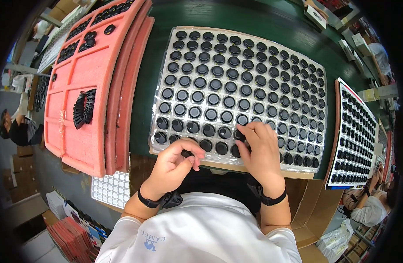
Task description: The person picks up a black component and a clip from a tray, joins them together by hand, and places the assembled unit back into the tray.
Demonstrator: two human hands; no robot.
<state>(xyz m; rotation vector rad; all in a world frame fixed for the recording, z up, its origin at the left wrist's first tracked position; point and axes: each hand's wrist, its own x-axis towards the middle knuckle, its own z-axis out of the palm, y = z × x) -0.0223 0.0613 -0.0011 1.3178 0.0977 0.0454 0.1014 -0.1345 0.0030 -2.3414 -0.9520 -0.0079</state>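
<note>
A clear plastic tray on the bench before me holds rows of round black knob-like caps. At the tray's near edge my right hand bends over it, thumb and fingertips closed round one black cap. My left hand hovers by the near left part of the tray, fingers curled in toward the thumb. Something dark shows inside that curl; whether it is held or lies in the tray beneath is hidden. Each wrist wears a black band.
Stacked pink foam trays stand at the left, bearing a coiled black cable and several black parts. Another filled tray lies to the right on the green bench. An open cardboard box sits below the bench edge. Other people work at both sides.
</note>
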